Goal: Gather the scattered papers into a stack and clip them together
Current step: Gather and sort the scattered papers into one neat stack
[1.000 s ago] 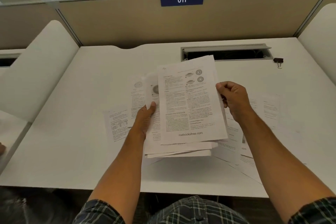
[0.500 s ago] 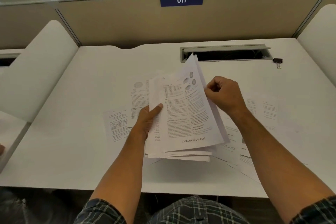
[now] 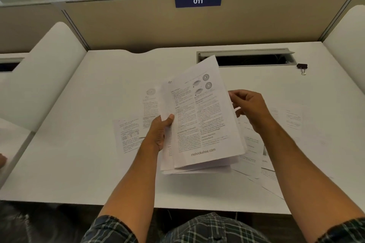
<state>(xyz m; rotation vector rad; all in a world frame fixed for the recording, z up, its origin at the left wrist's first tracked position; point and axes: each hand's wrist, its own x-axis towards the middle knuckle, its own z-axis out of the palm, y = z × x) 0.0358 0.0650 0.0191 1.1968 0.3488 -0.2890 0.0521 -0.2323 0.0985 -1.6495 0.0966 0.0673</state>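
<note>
Right hand lets go of the half-gathered stack

The left hand pinches the paper stack above the surface, thumb on top. The right hand, gripping its edge a second ago, now hangs loosely spread just beside it, so loose sheets and the far binder clip remain to collect.

A blue "011" sign tops the beige partition behind the white desk.
</note>
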